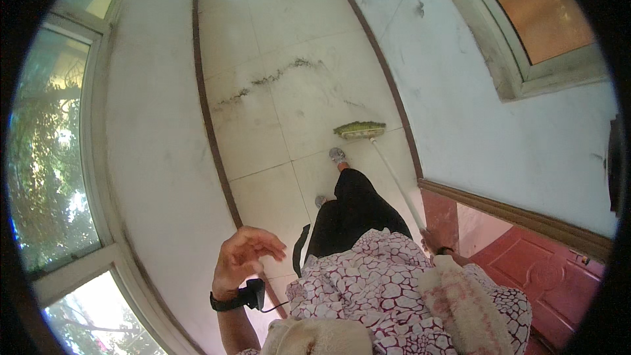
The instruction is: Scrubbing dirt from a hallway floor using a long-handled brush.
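Note:
My right hand (433, 240) is closed around the upper end of the white handle of a push broom (398, 182), low at my right side. The broom head (362, 131), with green bristles, rests on the tiled floor (256, 133) just ahead of my front shoe, near the right-hand skirting. Farther ahead, a broken line of dark debris (268, 79) lies across the tiles. My left hand (249, 256) is raised at my left side with curled, parted fingers and nothing in it. A black strap with a small device (254, 294) sits on that wrist.
Pale walls with dark brown skirting (209, 128) run along both sides of the corridor. Framed windows (54, 148) line the left wall, and another window frame (530, 79) is in the right one. A red panelled door (537, 276) stands at the lower right.

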Motion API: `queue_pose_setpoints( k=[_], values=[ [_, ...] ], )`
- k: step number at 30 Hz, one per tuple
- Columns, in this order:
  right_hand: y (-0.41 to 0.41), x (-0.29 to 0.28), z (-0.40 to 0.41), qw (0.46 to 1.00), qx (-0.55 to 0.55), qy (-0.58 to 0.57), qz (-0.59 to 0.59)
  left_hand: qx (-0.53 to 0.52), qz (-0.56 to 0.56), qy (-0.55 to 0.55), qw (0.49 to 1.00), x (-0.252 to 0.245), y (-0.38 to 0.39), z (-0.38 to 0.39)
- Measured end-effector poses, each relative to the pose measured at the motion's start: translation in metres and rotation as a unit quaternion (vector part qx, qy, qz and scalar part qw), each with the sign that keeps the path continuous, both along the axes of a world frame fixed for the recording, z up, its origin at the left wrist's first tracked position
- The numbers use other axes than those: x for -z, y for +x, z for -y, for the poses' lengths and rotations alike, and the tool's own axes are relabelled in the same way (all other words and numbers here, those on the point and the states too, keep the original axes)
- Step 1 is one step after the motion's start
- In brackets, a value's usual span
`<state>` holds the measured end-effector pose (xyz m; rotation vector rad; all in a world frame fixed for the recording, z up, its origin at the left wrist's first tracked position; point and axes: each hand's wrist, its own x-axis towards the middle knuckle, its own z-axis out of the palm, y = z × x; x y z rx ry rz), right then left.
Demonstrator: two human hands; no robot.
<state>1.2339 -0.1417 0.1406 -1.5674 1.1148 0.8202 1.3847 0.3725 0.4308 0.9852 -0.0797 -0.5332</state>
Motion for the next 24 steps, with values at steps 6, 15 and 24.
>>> queue_pose_setpoints(
  k=[6, 15, 24],
  values=[
    [0.097, -0.022, -0.03, 0.997, -0.067, -0.04, -0.007, -0.107, -0.157, 0.198, 0.962, 0.067, 0.017, -0.011],
    [0.402, 0.119, -0.07, 0.653, -0.644, -0.307, 0.255, -0.133, -0.255, 0.343, 0.894, 0.091, 0.054, 0.017],
    [0.554, 0.026, -0.162, 0.971, -0.116, 0.06, 0.2, -0.241, -0.333, 0.386, 0.826, 0.1, 0.022, 0.017]
  ],
)
